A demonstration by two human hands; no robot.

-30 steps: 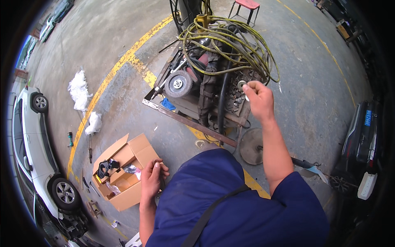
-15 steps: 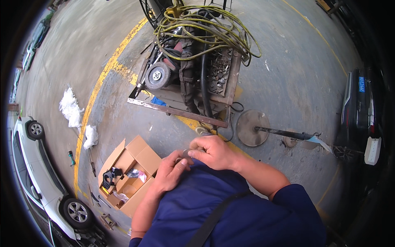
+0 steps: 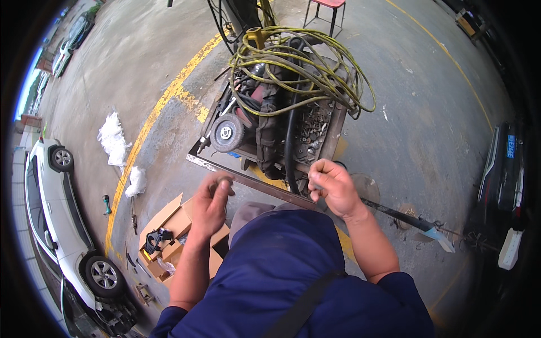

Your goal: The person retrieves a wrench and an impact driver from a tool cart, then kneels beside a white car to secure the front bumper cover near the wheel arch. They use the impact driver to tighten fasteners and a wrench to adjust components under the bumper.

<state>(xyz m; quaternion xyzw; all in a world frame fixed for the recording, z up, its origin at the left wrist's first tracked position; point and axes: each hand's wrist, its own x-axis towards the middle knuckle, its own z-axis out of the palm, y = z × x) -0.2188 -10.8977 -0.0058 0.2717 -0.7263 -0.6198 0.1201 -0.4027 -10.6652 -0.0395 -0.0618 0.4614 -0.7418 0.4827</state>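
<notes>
My left hand [image 3: 213, 203] is raised beside the near edge of the metal cart [image 3: 248, 181], fingers curled and slightly blurred. My right hand [image 3: 338, 191] is in a pinch at the cart's right near side, around something small and greyish that I cannot make out. The cart holds a tray of loose bolts and washers [image 3: 317, 127], a grinding wheel [image 3: 227, 132] on a tool, a dark padded hose bundle [image 3: 267, 141], a black hose [image 3: 292, 158] and coiled yellow hoses [image 3: 307, 84].
An opened cardboard box [image 3: 169, 217] lies low left. A white car [image 3: 62, 208] is at the left, a dark car [image 3: 501, 180] at the right. White wrapping [image 3: 115, 141], a red-topped stool [image 3: 328, 4] and a long metal bar [image 3: 394, 217] are also around.
My right hand came down from the bolt tray with a small round piece and met my left over my lap; now both have parted and risen toward the cart.
</notes>
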